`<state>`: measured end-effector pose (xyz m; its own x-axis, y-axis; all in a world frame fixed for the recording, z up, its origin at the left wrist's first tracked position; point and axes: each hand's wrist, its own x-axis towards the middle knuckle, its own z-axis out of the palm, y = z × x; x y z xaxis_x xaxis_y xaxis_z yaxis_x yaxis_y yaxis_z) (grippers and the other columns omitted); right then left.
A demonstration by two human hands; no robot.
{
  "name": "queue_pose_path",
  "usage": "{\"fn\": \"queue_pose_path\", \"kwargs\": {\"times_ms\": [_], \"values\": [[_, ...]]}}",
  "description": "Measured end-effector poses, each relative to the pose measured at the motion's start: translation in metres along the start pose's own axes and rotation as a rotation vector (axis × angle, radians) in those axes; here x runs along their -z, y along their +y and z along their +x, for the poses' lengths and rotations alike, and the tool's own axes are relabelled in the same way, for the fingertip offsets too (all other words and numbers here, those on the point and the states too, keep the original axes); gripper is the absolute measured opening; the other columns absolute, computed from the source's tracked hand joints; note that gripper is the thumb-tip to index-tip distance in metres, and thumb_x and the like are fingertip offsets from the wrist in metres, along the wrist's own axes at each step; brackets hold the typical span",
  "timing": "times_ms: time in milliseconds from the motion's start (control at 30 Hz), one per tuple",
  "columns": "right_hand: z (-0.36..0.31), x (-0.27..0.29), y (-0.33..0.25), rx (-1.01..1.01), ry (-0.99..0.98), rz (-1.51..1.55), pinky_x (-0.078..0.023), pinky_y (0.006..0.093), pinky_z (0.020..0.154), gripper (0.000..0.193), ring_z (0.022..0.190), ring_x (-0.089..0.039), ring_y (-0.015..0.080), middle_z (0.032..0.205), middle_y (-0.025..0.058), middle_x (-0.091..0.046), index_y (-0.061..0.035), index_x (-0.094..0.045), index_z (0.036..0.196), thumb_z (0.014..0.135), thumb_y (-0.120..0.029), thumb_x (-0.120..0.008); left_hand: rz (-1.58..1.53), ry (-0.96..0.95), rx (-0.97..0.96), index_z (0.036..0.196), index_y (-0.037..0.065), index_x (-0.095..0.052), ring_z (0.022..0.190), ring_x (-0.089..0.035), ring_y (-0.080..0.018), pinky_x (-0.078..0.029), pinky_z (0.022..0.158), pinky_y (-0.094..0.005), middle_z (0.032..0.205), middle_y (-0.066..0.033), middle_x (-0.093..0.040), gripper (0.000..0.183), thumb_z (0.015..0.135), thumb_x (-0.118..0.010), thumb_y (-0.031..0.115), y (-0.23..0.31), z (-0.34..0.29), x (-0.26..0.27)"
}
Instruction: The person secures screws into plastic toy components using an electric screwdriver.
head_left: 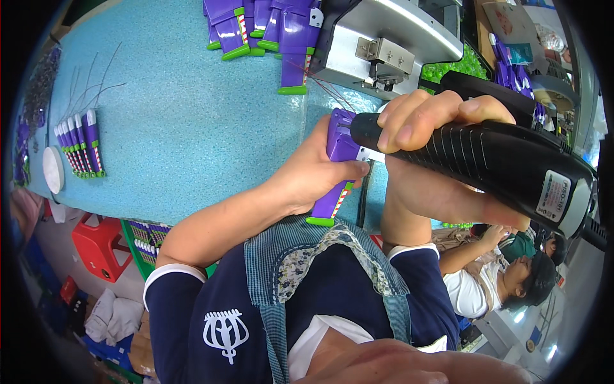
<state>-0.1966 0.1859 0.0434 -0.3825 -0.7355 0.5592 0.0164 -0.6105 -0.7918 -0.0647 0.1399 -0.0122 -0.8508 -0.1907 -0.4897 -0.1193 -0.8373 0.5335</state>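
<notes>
Both hands are busy at the near edge of the blue desk (pixel 192 134).
The left hand (pixel 311 163) grips a purple-and-green plastic piece (pixel 341 146) just in front of the apron (pixel 275 265); the right hand (pixel 427 120) is wrapped round a black power tool (pixel 489 160), its nose at the piece's upper end, though from here I can't quite make out the tip. Similar pieces (pixel 227 29) lie beside a metal fixture (pixel 355 61).

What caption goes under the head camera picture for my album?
Left hand grips a purple piece; right hand points a black tool at it.
</notes>
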Motion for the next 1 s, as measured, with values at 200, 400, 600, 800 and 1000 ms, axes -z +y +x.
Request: {"fn": "queue_pose_path", "kwargs": {"times_ms": [200,400,600,800,1000], "values": [[0.037,0.022,-0.015,0.061,-0.020,-0.006,-0.048,0.0364,0.058,0.103,0.060,-0.061,0.0259,0.079,0.0168,-0.063,-0.0028,-0.049,0.122,0.071,-0.090,-0.028,0.037,0.020,0.039,0.116,0.002,-0.039,0.069,-0.063,-0.0178,-0.054,0.058,-0.0304,0.093,-0.0097,-0.058,0.047,0.081,-0.070,0.004,0.004,0.001,-0.002],[0.033,0.029,-0.002,0.118,0.042,0.058,-0.047,0.0372,0.056,0.101,0.058,-0.058,0.0265,0.078,0.0179,-0.063,-0.0017,-0.053,0.114,0.072,-0.090,-0.026,0.065,0.071,0.060,0.119,0.003,-0.041,0.075,-0.061,-0.0166,-0.055,0.061,-0.0312,0.095,-0.0082,-0.058,0.049,0.082,-0.072,0.012,0.004,0.004,-0.001],[0.009,-0.007,-0.020,-0.010,0.016,0.036,-0.047,0.0381,0.056,0.096,0.054,-0.058,0.0246,0.078,0.0170,-0.060,-0.0012,-0.048,0.120,0.076,-0.086,-0.032,0.045,0.105,-0.013,0.118,0.002,-0.039,0.072,-0.061,-0.0166,-0.053,0.060,-0.0308,0.093,-0.0097,-0.058,0.047,0.082,-0.070,0.007,-0.001,0.005,0.004],[0.003,-0.010,-0.008,0.011,-0.029,-0.025,-0.047,0.0384,0.058,0.098,0.055,-0.057,0.0252,0.077,0.0173,-0.060,-0.0012,-0.046,0.120,0.073,-0.087,-0.035,0.037,0.117,0.003,0.118,0.002,-0.038,0.071,-0.060,-0.0162,-0.052,0.057,-0.0303,0.091,-0.0098,-0.057,0.047,0.081,-0.067,0.000,0.003,0.005,-0.002],[-0.002,-0.011,-0.006,-0.033,-0.004,-0.006,-0.047,0.0386,0.058,0.099,0.054,-0.056,0.0251,0.077,0.0175,-0.060,-0.0011,-0.046,0.119,0.071,-0.087,-0.037,0.079,0.133,0.001,0.116,0.001,-0.038,0.071,-0.060,-0.0162,-0.051,0.056,-0.0297,0.091,-0.0105,-0.057,0.046,0.080,-0.067,-0.002,0.000,0.003,-0.002]]}}
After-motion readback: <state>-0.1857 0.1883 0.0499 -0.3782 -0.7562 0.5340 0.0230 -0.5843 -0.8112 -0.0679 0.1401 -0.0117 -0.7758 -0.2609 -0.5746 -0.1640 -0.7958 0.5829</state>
